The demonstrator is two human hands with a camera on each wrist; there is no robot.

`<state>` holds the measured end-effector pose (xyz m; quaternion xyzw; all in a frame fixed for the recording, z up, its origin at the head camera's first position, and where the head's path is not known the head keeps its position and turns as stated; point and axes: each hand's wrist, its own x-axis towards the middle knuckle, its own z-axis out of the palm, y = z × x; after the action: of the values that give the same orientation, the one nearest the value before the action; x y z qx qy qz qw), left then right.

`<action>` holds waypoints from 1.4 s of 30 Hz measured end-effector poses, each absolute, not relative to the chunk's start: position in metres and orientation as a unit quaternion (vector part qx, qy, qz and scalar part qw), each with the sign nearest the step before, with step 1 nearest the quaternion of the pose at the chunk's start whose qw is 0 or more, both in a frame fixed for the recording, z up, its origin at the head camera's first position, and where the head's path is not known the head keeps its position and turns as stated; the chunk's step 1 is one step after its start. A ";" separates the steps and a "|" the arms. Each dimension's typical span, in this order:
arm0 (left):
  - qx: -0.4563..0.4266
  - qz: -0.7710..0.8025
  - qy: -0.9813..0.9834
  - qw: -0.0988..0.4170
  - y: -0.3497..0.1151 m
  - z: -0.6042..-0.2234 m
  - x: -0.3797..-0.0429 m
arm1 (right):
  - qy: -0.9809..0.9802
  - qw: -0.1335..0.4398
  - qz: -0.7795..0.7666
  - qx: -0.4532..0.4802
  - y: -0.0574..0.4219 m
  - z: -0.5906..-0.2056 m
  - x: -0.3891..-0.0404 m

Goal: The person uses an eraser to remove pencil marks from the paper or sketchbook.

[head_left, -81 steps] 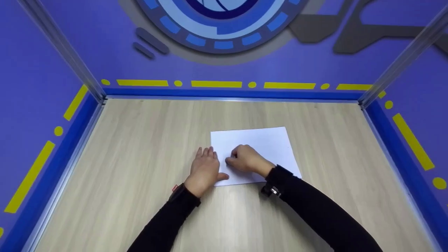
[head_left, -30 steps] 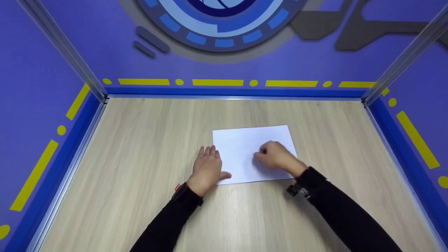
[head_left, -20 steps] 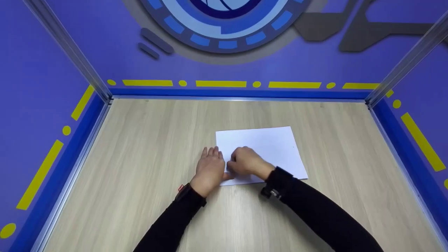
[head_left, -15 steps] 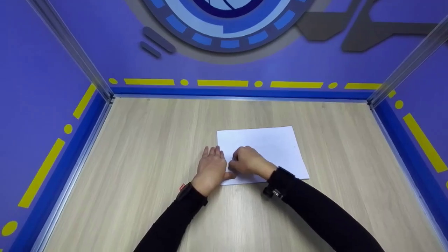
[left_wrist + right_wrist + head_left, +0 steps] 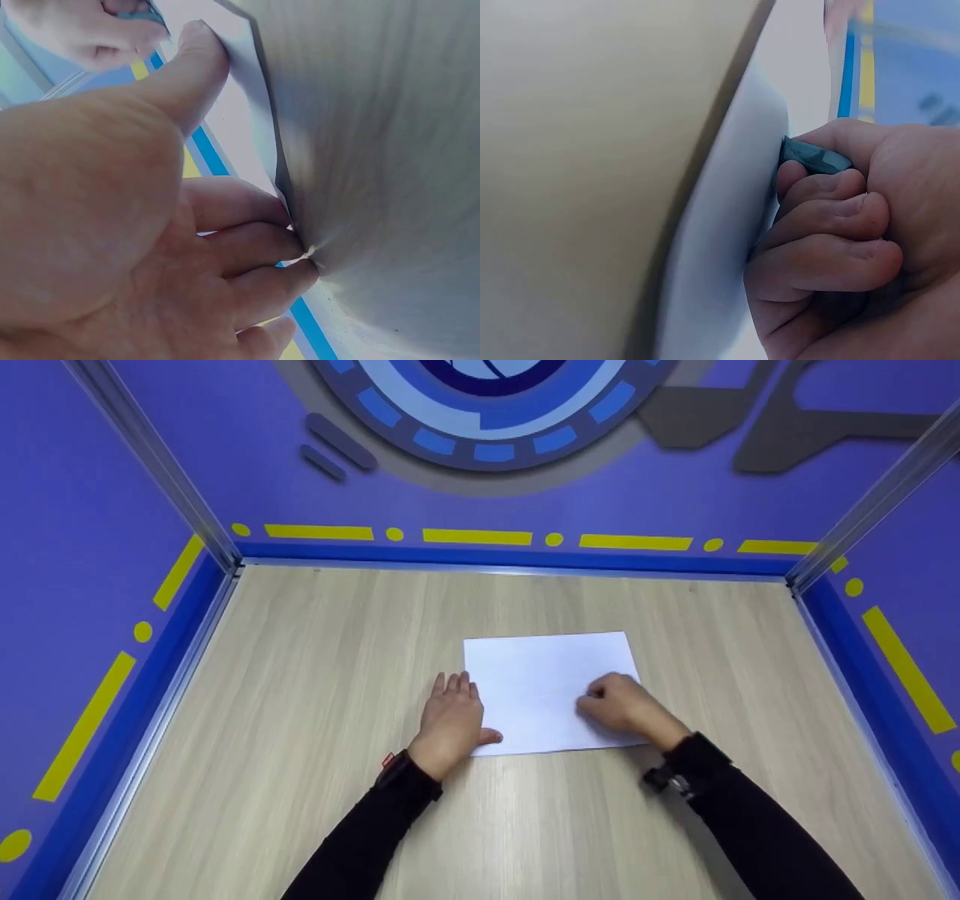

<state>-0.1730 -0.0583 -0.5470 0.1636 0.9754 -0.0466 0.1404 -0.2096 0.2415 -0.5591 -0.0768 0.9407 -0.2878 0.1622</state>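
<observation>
A white sheet of paper point(image 5: 536, 679) lies on the wooden table. My left hand point(image 5: 453, 724) rests at its left edge, fingers straight and pointing away, thumb point(image 5: 196, 64) on the paper's near left corner. Over the right half of the sheet, my right hand point(image 5: 619, 703) has its fingers curled and holds a small teal block that looks like an eraser point(image 5: 816, 156). The right wrist view shows it pinched between thumb and index finger, its tip against the paper. Most of the block is hidden by the fingers. No clear marks can be made out on the sheet.
Blue-purple panels with yellow dashes point(image 5: 477, 537) wall the table at the back and both sides. Metal rails point(image 5: 517, 571) run along its edges. Bare wooden tabletop point(image 5: 315, 675) surrounds the paper.
My right hand has swept back and forth across the paper, and has just moved from beside the left hand to the right half. The left hand and paper keep their places.
</observation>
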 end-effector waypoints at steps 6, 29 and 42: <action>0.162 -0.039 0.976 0.141 -0.058 -0.546 -0.173 | 0.947 0.169 -0.272 -0.021 0.293 -0.554 -0.206; 0.170 -0.037 0.977 0.120 -0.058 -0.548 -0.171 | 0.942 0.153 -0.288 -0.076 0.224 -0.542 -0.211; 0.162 -0.044 0.978 0.125 -0.060 -0.546 -0.173 | 0.937 0.185 -0.249 -0.158 0.131 -0.553 -0.231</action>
<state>-0.1735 -0.0604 -0.5462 0.1622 0.9778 -0.0445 0.1246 -0.2306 0.1311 -0.5535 -0.1581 0.9374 -0.2488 0.1855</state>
